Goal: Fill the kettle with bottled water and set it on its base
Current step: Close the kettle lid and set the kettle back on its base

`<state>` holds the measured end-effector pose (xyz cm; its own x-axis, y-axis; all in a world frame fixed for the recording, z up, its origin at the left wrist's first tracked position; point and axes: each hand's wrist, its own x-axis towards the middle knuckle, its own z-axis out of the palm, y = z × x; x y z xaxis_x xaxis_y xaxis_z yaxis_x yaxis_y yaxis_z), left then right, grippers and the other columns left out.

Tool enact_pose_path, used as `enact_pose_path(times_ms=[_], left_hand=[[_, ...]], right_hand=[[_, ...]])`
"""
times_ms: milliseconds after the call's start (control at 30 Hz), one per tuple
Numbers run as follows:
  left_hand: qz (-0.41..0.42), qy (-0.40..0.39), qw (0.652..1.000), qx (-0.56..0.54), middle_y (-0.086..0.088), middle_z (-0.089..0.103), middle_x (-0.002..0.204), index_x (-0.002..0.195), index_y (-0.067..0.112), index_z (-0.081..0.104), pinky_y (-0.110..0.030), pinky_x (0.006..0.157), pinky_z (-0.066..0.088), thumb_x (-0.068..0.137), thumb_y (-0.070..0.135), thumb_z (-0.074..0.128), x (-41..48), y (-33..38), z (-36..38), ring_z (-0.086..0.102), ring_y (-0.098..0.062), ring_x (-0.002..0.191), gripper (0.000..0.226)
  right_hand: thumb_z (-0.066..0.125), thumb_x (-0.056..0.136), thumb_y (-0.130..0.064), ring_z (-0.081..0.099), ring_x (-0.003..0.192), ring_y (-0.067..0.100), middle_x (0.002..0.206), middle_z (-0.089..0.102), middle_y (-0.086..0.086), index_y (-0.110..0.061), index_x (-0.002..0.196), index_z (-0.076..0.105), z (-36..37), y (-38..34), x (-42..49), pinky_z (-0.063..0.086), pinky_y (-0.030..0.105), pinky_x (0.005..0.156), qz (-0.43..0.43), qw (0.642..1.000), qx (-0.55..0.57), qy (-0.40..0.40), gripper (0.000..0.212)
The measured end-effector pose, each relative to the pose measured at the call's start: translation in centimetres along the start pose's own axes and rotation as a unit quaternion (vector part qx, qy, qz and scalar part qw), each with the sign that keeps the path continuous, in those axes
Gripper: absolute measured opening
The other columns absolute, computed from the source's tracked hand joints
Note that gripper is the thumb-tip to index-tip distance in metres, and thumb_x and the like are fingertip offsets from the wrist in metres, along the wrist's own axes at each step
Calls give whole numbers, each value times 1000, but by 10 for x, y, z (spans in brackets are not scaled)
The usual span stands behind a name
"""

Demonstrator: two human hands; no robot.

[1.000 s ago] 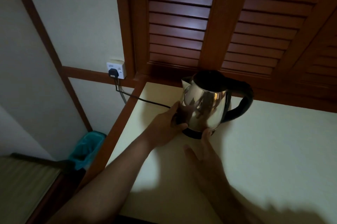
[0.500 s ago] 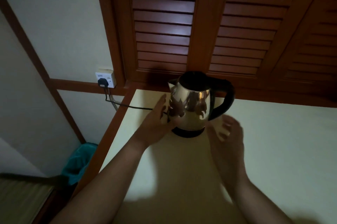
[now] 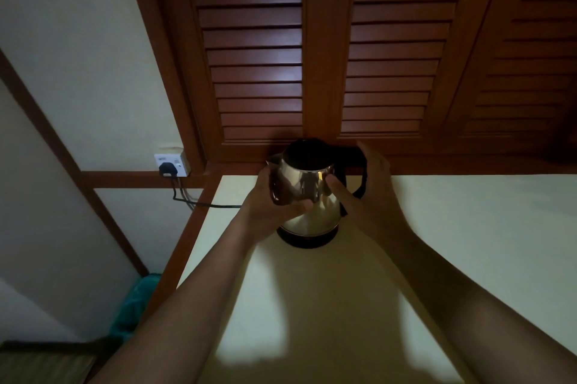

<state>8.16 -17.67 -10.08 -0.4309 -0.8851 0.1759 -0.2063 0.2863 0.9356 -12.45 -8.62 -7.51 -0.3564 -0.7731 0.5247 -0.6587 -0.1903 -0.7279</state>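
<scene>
A shiny steel kettle (image 3: 307, 183) with a black lid and black handle stands on its round black base (image 3: 307, 240), at the back of a pale table (image 3: 452, 227). My left hand (image 3: 271, 205) wraps the kettle's left side below the spout. On the other side, my right hand (image 3: 371, 196) curls around the handle, with the thumb on the steel body and the fingers over the handle's top. No water bottle is in view.
A black cord (image 3: 203, 204) runs from the base to a plug in a white wall socket (image 3: 171, 163) at the left. Brown louvered doors (image 3: 312, 55) rise right behind the kettle. A teal bin (image 3: 134, 305) sits on the floor, left of the table's wooden edge.
Both hands have risen from near the base. The left now clasps the kettle body. The right, open and apart half a second ago, has closed in around the handle.
</scene>
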Motion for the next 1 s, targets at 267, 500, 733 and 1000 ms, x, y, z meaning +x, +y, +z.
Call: enact_pose_path(times_ms=[267, 500, 733, 1000], left_hand=[[-12, 7, 1000, 10, 10, 70, 108, 136, 24, 49, -29, 83, 55, 68, 43, 93, 2, 2, -1, 67, -12, 103, 84], [5, -13, 1000, 20, 17, 66, 121, 136, 33, 49, -27, 89, 57, 88, 28, 82, -29, -9, 13, 65, -5, 114, 58], [-8, -17, 998, 57, 13, 72, 117, 134, 34, 50, -25, 97, 52, 95, 16, 74, -53, -31, 16, 67, -3, 116, 49], [-12, 1, 992, 129, 28, 53, 145, 153, 49, 27, -19, 101, 43, 95, 32, 73, -59, -30, 18, 51, 3, 132, 76]], right_hand=[[71, 78, -61, 36, 138, 19, 151, 35, 3, -24, 152, 30, 5, 0, -3, 37, 35, 107, 12, 1000, -16, 14, 93], [71, 90, -41, 27, 146, 4, 156, 27, -23, -39, 156, 16, 9, 8, -34, 32, 41, 119, 53, 993, 95, 38, 86], [57, 97, -47, 52, 131, 9, 135, 48, -31, -37, 155, 26, 29, 15, -90, 42, 11, 96, 169, 977, 112, -69, 66], [51, 102, -45, 45, 139, 17, 155, 44, -5, -40, 157, 20, 24, 16, -93, 39, 29, 111, 181, 974, 54, -124, 64]])
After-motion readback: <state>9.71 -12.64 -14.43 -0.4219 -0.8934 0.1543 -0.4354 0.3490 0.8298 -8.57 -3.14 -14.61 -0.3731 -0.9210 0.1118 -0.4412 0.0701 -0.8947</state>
